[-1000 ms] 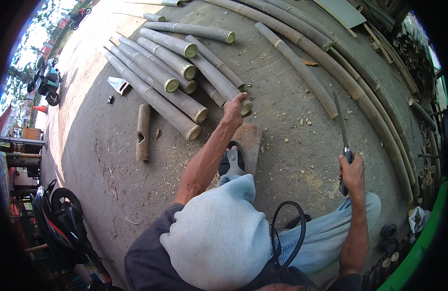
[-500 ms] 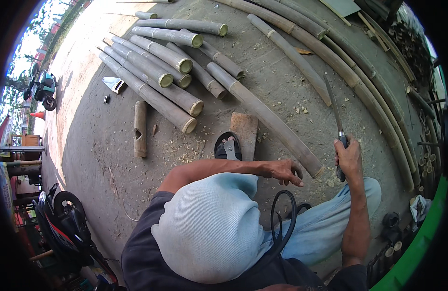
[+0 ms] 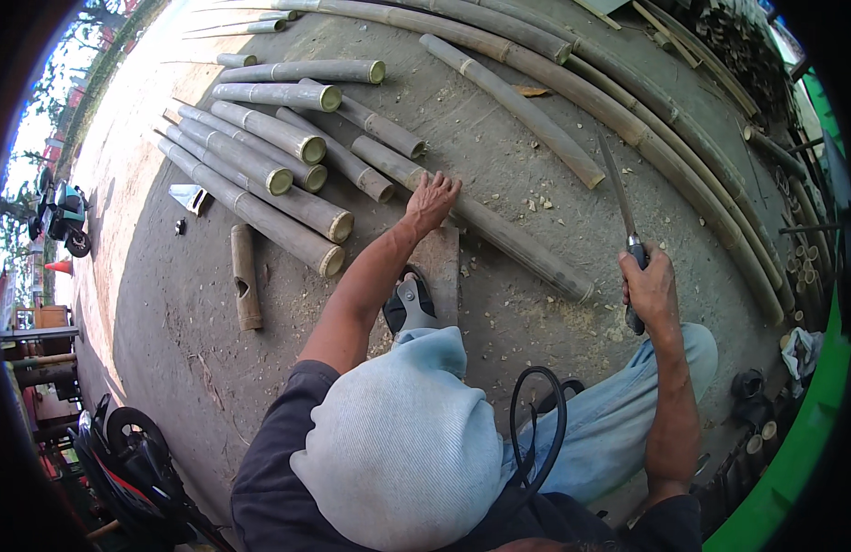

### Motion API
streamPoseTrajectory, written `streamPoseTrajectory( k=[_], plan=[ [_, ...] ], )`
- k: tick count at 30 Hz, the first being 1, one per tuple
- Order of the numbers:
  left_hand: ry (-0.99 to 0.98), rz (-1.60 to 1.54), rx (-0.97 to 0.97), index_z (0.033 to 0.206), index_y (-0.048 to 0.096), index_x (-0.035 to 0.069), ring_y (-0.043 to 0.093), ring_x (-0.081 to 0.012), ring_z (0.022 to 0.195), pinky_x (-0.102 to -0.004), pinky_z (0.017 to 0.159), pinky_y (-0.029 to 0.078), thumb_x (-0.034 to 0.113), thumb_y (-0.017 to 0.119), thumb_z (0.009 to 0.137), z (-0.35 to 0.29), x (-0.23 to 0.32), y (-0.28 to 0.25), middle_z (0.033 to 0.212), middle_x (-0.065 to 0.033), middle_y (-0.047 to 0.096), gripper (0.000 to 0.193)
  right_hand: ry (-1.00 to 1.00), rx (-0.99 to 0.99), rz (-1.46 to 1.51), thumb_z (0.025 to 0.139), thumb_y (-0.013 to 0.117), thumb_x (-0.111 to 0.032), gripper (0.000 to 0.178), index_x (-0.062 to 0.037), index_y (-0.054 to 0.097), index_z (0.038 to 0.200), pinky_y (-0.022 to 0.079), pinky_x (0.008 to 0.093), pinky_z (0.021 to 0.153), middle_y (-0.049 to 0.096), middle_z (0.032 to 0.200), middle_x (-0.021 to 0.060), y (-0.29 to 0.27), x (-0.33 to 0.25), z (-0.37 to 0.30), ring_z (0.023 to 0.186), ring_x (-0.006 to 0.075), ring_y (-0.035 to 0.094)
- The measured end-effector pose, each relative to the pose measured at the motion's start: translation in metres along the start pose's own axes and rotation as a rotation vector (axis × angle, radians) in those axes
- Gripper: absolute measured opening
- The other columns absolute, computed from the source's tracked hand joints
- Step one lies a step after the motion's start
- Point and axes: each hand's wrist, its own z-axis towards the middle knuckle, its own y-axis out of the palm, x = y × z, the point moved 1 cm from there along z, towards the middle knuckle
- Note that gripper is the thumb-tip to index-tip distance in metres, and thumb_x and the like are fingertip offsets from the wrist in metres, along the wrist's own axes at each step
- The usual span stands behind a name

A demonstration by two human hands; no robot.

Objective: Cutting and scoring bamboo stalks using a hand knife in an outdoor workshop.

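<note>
A long bamboo pole (image 3: 522, 250) lies slantwise in front of me, its near end over pale dust. My left hand (image 3: 434, 198) is on the pole's far part, palm down with fingers spread. In my right hand (image 3: 651, 290), fingers wrap the dark handle of a hand saw (image 3: 619, 193). Its long, narrow blade points away from me, right of the pole; its teeth are too small to see. Beneath the pole, a flat wooden block (image 3: 444, 271) stands beside my sandalled foot (image 3: 409, 304).
Several cut bamboo pieces (image 3: 250, 212) lie at the left, near a short notched one (image 3: 244, 276). Long poles (image 3: 665, 147) curve along the right. Another bamboo length (image 3: 517, 110) lies ahead. A motorbike (image 3: 121, 460) stands at lower left, and a green edge (image 3: 803, 432) runs at right.
My left hand has moved from beside the pole's near end forward and left onto its far part. The pole's near end has shifted slightly away. The saw stays in my right hand.
</note>
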Motion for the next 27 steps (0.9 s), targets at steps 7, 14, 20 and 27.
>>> streamPoseTrajectory(
  k=[7, 14, 20, 27],
  plan=[
    [0.187, 0.007, 0.023, 0.121, 0.058, 0.01, 0.057, -0.0249, 0.113, -0.0453, 0.101, 0.04, 0.016, 0.073, 0.078, 0.002, 0.002, -0.03, 0.108, -0.0082, 0.06, 0.047, 0.045, 0.042, -0.012, 0.095, 0.065, -0.022, 0.025, 0.002, 0.058, 0.096, 0.049, 0.0326, 0.048, 0.058, 0.065, 0.0048, -0.005, 0.014, 0.006, 0.052, 0.0137, 0.058],
    [-0.025, -0.209, 0.063, 0.116, 0.058, 0.008, 0.064, -0.0306, 0.099, -0.0458, 0.093, 0.045, 0.027, 0.081, 0.065, -0.044, -0.003, -0.1, 0.099, -0.0121, 0.062, 0.059, -0.05, 0.148, -0.013, 0.096, 0.063, -0.021, 0.023, 0.0016, 0.058, 0.095, 0.048, 0.0333, 0.049, 0.057, 0.064, 0.0057, -0.005, 0.002, 0.005, 0.051, 0.0144, 0.059],
    [-0.529, -0.65, -0.134, 0.106, 0.057, -0.004, 0.069, -0.0441, 0.093, -0.0482, 0.081, 0.055, 0.033, 0.078, 0.073, -0.046, 0.031, -0.124, 0.101, -0.0263, 0.07, 0.054, -0.047, 0.111, -0.004, 0.096, 0.064, -0.023, 0.026, 0.0019, 0.058, 0.095, 0.049, 0.0347, 0.05, 0.059, 0.064, 0.0074, -0.002, 0.0, 0.005, 0.052, 0.0162, 0.061],
    [-0.732, -0.781, -0.162, 0.112, 0.057, -0.003, 0.07, -0.0425, 0.094, -0.0496, 0.083, 0.054, 0.039, 0.081, 0.078, -0.006, 0.042, -0.1, 0.097, -0.0259, 0.071, 0.06, -0.15, 0.106, -0.162, 0.093, 0.066, -0.027, 0.033, 0.0053, 0.06, 0.095, 0.051, 0.0459, 0.066, 0.062, 0.069, 0.0187, 0.014, 0.03, 0.023, 0.068, 0.0338, 0.067]
  ],
)
